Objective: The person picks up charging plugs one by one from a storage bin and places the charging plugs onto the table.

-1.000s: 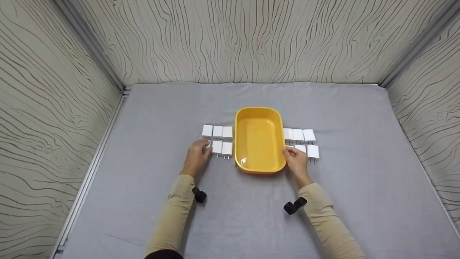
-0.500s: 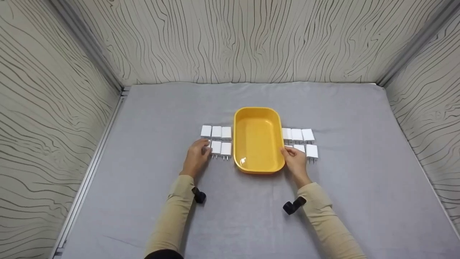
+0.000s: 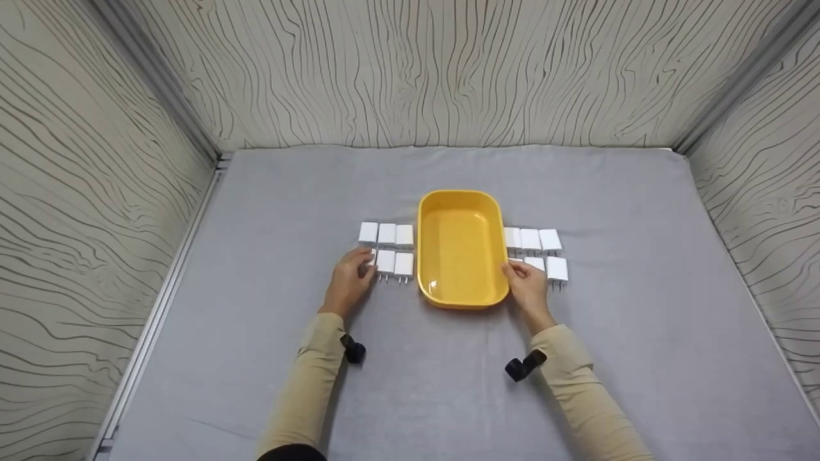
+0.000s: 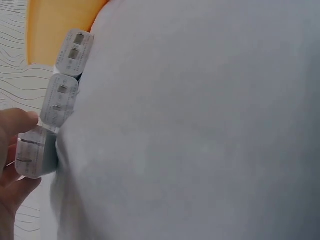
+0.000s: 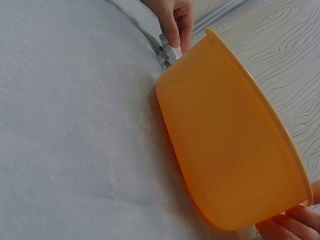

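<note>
In the head view my left hand [image 3: 349, 280] is at the left end of the near row of white plug-in chargers. The left wrist view shows its thumb and fingers pinching the end charger [image 4: 35, 154], prongs facing the camera. Two more chargers [image 4: 60, 100] line up beside it, toward a yellow basin [image 3: 461, 291] with nothing in it. My right hand [image 3: 530, 291] grips that basin by its right rim, fingers against the outer wall [image 5: 225, 140] in the right wrist view. It partly covers the near chargers [image 3: 534, 263] on the right side.
Behind the left near row lies a far row of white chargers [image 3: 387, 234]. Another far row of chargers [image 3: 530, 239] lies right of the basin, partly hidden by it. Grey cloth [image 3: 435, 384] covers the table, and patterned panels [image 3: 410, 77] enclose its back and sides.
</note>
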`<state>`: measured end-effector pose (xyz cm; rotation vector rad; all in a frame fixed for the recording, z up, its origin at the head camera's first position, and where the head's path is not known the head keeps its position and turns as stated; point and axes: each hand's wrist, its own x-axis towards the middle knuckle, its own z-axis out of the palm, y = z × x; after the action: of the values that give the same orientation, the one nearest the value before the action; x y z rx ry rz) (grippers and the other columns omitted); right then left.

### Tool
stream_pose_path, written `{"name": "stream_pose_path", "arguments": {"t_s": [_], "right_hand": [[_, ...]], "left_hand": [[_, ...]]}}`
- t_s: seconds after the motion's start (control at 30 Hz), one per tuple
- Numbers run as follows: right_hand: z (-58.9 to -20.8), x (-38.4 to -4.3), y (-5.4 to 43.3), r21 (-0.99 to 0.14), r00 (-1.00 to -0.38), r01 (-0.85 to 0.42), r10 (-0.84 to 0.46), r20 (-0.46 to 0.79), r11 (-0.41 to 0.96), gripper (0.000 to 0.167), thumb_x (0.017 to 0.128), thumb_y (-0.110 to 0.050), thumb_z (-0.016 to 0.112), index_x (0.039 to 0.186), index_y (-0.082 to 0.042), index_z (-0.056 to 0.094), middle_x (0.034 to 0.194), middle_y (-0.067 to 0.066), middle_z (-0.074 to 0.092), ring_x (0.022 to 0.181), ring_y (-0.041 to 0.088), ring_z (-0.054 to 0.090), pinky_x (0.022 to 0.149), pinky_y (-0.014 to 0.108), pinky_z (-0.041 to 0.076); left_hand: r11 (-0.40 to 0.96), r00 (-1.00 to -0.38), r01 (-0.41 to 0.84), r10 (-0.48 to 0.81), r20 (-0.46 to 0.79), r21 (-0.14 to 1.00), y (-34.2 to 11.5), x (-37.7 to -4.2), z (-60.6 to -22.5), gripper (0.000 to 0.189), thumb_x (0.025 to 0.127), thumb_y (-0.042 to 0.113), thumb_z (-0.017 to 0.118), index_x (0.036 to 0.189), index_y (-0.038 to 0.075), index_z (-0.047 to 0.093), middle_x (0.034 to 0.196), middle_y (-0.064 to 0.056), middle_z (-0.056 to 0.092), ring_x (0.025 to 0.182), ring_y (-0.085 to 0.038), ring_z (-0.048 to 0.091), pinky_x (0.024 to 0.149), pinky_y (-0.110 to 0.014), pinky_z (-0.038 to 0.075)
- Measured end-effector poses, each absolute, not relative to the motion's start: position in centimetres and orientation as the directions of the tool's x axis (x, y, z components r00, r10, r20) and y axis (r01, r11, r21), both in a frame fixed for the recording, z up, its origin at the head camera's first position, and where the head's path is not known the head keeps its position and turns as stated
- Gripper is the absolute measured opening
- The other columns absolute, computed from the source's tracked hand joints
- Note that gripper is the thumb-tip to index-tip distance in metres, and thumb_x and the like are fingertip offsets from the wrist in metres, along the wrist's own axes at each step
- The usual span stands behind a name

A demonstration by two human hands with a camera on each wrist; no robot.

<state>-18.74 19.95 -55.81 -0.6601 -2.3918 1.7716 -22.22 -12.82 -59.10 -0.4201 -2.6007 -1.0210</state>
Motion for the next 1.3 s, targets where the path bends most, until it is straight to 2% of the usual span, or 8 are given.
{"name": "stream_pose_path", "arguments": {"t_s": [0.43,0.8,1.1,1.3], "right_hand": [[-55.89,-18.96,19.97,-0.931,-0.904,0.287,0.385,-0.185,0.227,0.031,0.09,-0.009,0.063,0.112,0.014,0.064,0.112,0.028,0.068,0.069,-0.011,0.055,0.064,0.004,0.046],[-56.06,-19.22,19.96,-0.927,-0.906,0.286,0.385,-0.178,0.244,0.032,0.09,-0.01,0.065,0.111,0.013,0.065,0.109,0.027,0.069,0.066,-0.012,0.053,0.062,0.004,0.045],[-55.84,-19.59,20.26,-0.932,-0.897,0.316,0.376,-0.233,0.176,0.036,0.089,-0.013,0.066,0.114,0.013,0.063,0.094,0.009,0.074,0.068,-0.007,0.057,0.061,0.007,0.047],[-55.76,-19.5,20.3,-0.929,-0.892,0.33,0.377,-0.25,0.164,0.037,0.089,-0.013,0.066,0.115,0.013,0.062,0.09,0.005,0.072,0.067,-0.007,0.056,0.062,0.007,0.047]], "left_hand": [[0.69,-0.928,0.341,0.14,0.345,0.638,-12.81,-22.14,-59.2,0.024,0.088,0.005,0.066,0.108,-0.007,0.069,0.12,-0.018,0.068,0.119,-0.032,0.062,0.105,-0.039,0.047],[0.681,-0.93,0.337,0.132,0.344,0.65,-12.93,-22.16,-59.75,0.021,0.088,0.005,0.065,0.106,-0.007,0.069,0.119,-0.018,0.067,0.119,-0.032,0.061,0.105,-0.039,0.046],[0.685,-0.916,0.361,0.134,0.377,0.633,-12.83,-22.11,-59.84,0.02,0.088,0.005,0.065,0.104,-0.006,0.07,0.119,-0.019,0.067,0.12,-0.033,0.06,0.106,-0.039,0.046],[0.696,-0.925,0.343,0.135,0.354,0.631,-12.68,-21.98,-59.75,0.017,0.088,0.004,0.065,0.103,-0.004,0.07,0.12,-0.017,0.067,0.122,-0.032,0.06,0.106,-0.038,0.046]]}}
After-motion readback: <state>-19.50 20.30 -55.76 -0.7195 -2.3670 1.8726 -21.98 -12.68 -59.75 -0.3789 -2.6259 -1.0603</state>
